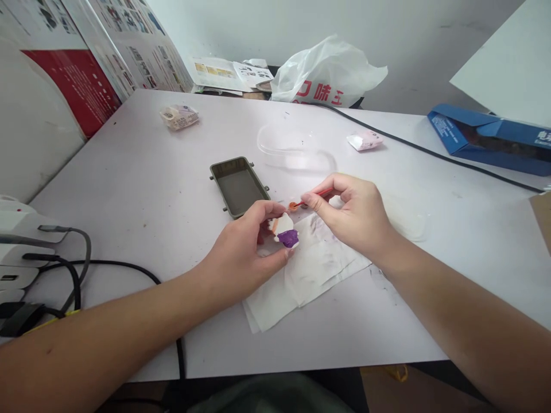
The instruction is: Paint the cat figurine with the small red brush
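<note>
Between the thumb and fingers of my left hand (243, 246) is a small white figurine (284, 229), partly painted purple with a streak of orange. My right hand (355, 215) pinches a thin red paintbrush (318, 195). The brush tip points left and down at a small pot of orange paint (294, 206), just beyond the figurine; whether it touches the paint I cannot tell. Paper tissues (318, 269) with faint purple smudges lie under both hands. Behind my left hand sits a grey-green rectangular tray (241, 186) with dark liquid in it.
A clear plastic shell (297, 155) lies past the tray. Crumpled wrappers sit at the back left (179, 117) and right (365, 140). A black cable (413, 146) runs toward a blue box (491, 137). Power plugs (26, 258) crowd the left edge; a white plastic bag (329, 71) stands behind.
</note>
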Demonstrator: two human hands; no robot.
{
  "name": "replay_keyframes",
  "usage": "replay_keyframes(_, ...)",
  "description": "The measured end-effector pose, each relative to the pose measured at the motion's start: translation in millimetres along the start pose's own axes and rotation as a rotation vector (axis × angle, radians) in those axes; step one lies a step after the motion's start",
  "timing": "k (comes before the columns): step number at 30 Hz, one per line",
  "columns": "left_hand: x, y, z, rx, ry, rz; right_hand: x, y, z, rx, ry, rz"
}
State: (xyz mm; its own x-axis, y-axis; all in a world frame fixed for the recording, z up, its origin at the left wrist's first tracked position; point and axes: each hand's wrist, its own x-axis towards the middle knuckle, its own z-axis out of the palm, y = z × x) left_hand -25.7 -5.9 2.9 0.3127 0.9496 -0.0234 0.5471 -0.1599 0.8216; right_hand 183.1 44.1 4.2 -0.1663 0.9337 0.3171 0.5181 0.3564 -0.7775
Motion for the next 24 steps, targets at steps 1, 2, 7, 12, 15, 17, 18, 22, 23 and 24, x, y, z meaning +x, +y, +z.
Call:
replay_keyframes(1, 0.2, -0.1, 0.2, 0.0, -0.001, -0.003, 0.2, -0.1, -0.7, 0.006, 0.026, -0.004)
replay_keyframes(2, 0.3, -0.2, 0.4, -0.003, -0.002, -0.003, 0.4, -0.2, -1.4, 0.01, 0.056, -0.01)
replay_keyframes(7, 0.1, -2.5, 0.8, -0.022, -0.006, 0.0, -0.8, -1.0, -4.4, 0.072, 0.143, -0.033)
replay_keyframes(12, 0.6, -2.9, 0.0, -0.04, -0.014, 0.005, -7.0, -7.5, -5.2, 0.151, 0.172, -0.061)
replay_keyframes(15, 0.7, -1.6, 0.0, -0.062, -0.028, 0.0, -11.9, -13.3, -3.8, 0.234, 0.121, -0.045)
replay_keyframes(17, 0.0, -0.5, 0.1, -0.068, -0.029, -0.005, -14.2, -15.9, -1.9, 0.286, 0.055, -0.014)
replay_keyframes(18, -0.4, 0.2, 0.2, -0.07, -0.027, -0.008, -14.9, -16.5, -0.8, 0.305, 0.025, 0.001)
replay_keyframes(22, -0.8, 2.1, 0.4, -0.099, -0.034, -0.006, -15.4, -16.1, 2.9, 0.323, -0.039, 0.019)
replay_keyframes(23, -0.5, 2.2, 0.5, -0.109, -0.035, -0.004, -15.3, -15.8, 3.3, 0.321, -0.038, 0.018)
replay_keyframes(24, -0.1, 2.1, 0.7, -0.116, -0.034, -0.004, -15.1, -15.5, 3.5, 0.319, -0.032, 0.015)
